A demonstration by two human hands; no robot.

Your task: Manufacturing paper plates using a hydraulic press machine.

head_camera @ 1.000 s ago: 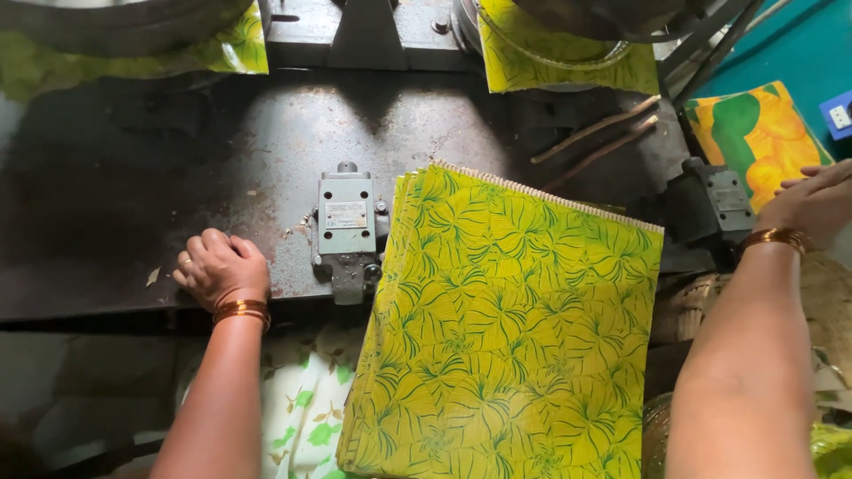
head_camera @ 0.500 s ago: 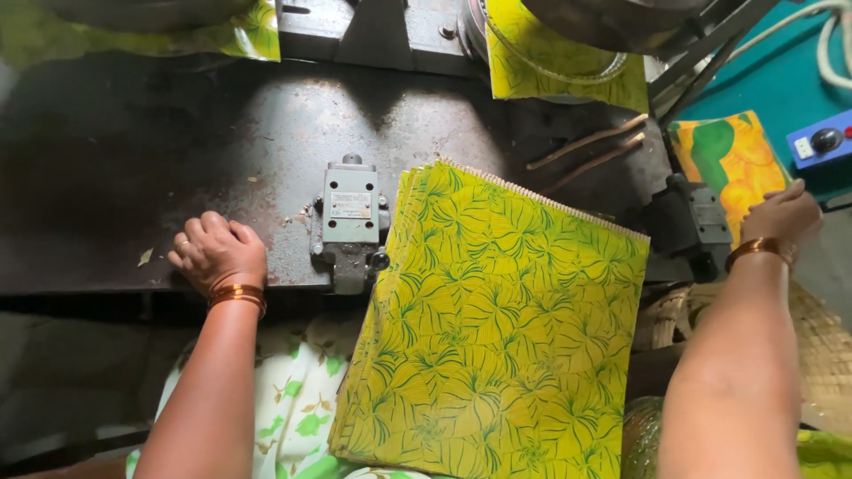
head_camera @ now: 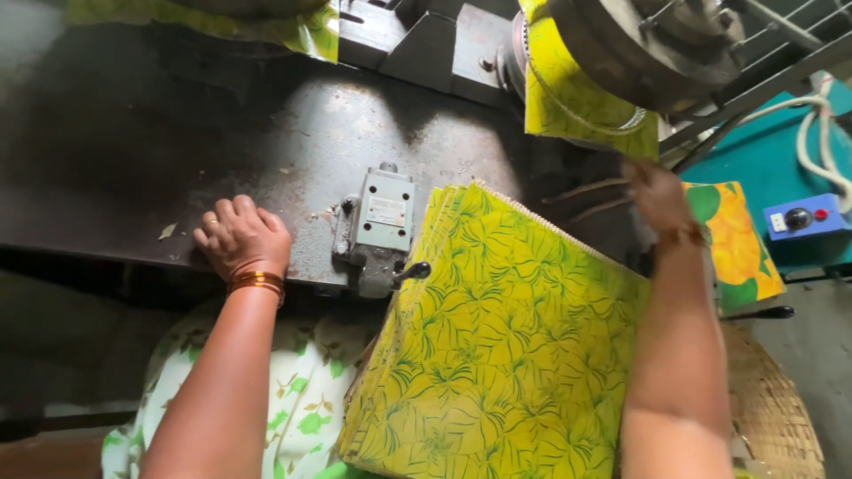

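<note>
Dark steel worktop [head_camera: 177,151] fills our view; our left hand [head_camera: 240,238] rests loosely curled, empty, beside grey valve block [head_camera: 383,213]. Right hand [head_camera: 658,195] blurred, grip unclear, at far edge of yellow-green sheet stack [head_camera: 497,346] leaning against worktop. Risk, we judge: stack slipping, fingers near press wheel [head_camera: 639,44]. Right hand has moved left since earlier frame

Valve block [head_camera: 382,226] between left hand [head_camera: 241,239] and sheets [head_camera: 506,346].
</note>
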